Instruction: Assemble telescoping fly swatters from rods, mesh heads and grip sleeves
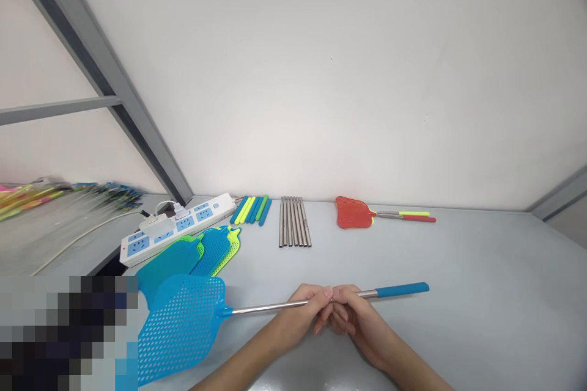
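Observation:
A blue fly swatter (188,324) lies across both my hands, its perforated head to the left and its blue grip (402,289) to the right. My left hand (306,306) pinches the thin metal rod near its middle. Right beside it, my right hand (352,310) closes on the thicker part of the rod, just short of the blue grip. The fingers of both hands meet. Part of the rod is hidden under them.
Loose blue and yellow-green swatter heads (213,250) are piled at left beside a white power strip (183,227). Coloured grips (251,210) and metal rods (294,223) lie in rows along the wall. Assembled swatters with a red head (354,214) rest farther right.

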Tool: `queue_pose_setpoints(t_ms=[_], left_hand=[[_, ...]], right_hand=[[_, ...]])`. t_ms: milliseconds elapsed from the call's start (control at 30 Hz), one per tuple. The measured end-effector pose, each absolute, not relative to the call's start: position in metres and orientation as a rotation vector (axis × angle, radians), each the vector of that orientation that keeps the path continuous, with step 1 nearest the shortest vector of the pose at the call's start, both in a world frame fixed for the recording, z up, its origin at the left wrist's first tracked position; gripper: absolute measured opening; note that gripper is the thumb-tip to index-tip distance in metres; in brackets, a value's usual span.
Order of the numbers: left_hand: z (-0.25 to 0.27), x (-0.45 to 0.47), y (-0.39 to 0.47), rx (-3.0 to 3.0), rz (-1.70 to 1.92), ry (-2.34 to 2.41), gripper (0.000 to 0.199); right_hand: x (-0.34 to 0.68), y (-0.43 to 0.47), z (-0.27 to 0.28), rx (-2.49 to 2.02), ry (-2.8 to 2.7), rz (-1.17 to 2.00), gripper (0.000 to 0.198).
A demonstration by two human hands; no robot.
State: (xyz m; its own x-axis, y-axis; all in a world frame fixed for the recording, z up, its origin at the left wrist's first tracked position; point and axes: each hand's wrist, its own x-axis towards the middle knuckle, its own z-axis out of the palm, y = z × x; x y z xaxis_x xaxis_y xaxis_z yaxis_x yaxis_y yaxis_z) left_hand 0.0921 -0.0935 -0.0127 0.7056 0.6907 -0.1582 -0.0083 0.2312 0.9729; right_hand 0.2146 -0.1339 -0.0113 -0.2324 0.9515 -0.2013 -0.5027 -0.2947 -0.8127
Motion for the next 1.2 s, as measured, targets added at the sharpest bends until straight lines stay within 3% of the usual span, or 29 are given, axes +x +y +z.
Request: queue_pose_setpoints(t_ms=[1200], left_hand=[[-0.023, 0.099, -0.091, 1.208, 0.580, 0.643, 0.040]], right_hand=[[0.207, -0.136, -0.020, -0.871, -0.580, 1.598, 0.035]])
